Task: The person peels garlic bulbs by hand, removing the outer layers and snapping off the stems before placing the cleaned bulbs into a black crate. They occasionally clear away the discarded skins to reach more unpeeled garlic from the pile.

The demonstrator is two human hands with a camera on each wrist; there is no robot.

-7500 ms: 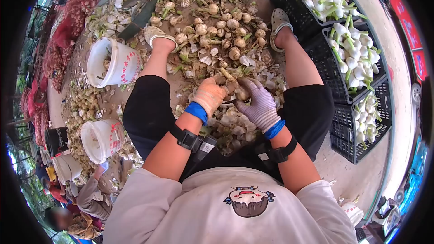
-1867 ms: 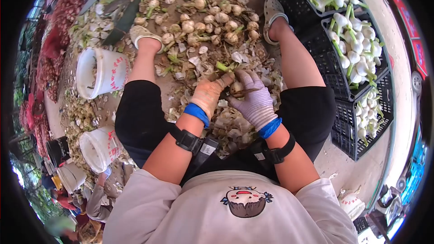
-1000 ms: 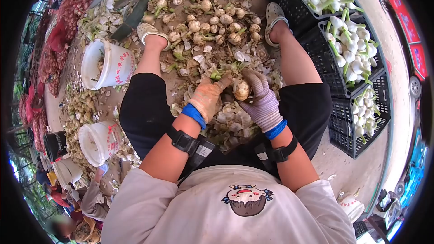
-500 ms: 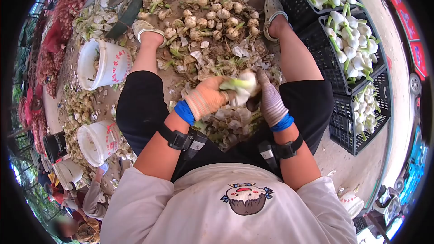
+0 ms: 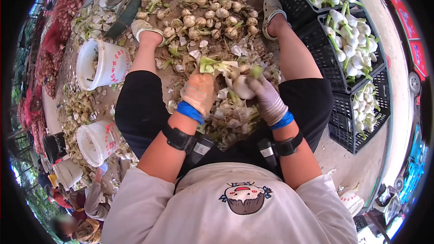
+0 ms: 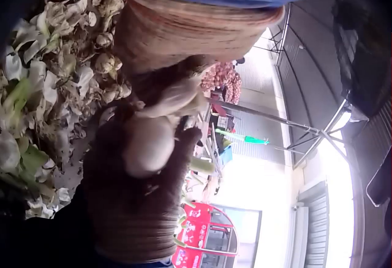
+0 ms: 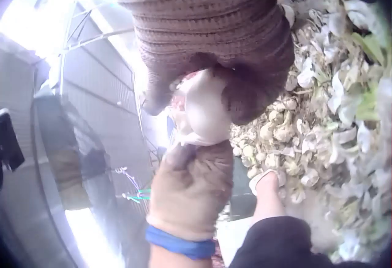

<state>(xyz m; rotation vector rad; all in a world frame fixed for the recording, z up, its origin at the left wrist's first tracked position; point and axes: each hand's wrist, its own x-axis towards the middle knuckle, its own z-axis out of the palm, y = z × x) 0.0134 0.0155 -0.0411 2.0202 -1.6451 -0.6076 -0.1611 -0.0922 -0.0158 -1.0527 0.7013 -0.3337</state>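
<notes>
As the right hand (image 5: pixel 270 101) grips garlic (image 5: pixel 244 89), stem (image 5: pixel 256 71) slanting forward-right, the left hand (image 5: pixel 199 93) pinches peel (image 5: pixel 218 65).

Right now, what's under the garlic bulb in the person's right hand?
Below the garlic bulb and the right hand lies a heap of papery garlic peelings. They cover whatever is directly beneath them, so that cannot be seen.

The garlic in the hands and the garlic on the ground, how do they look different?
The held garlic shows smooth white; the ground garlic looks brownish and rough. The held garlic is a single bulb gripped by the right hand; the ground garlic lies loose, many bulbs together. Both have roundish bulbs.
</notes>
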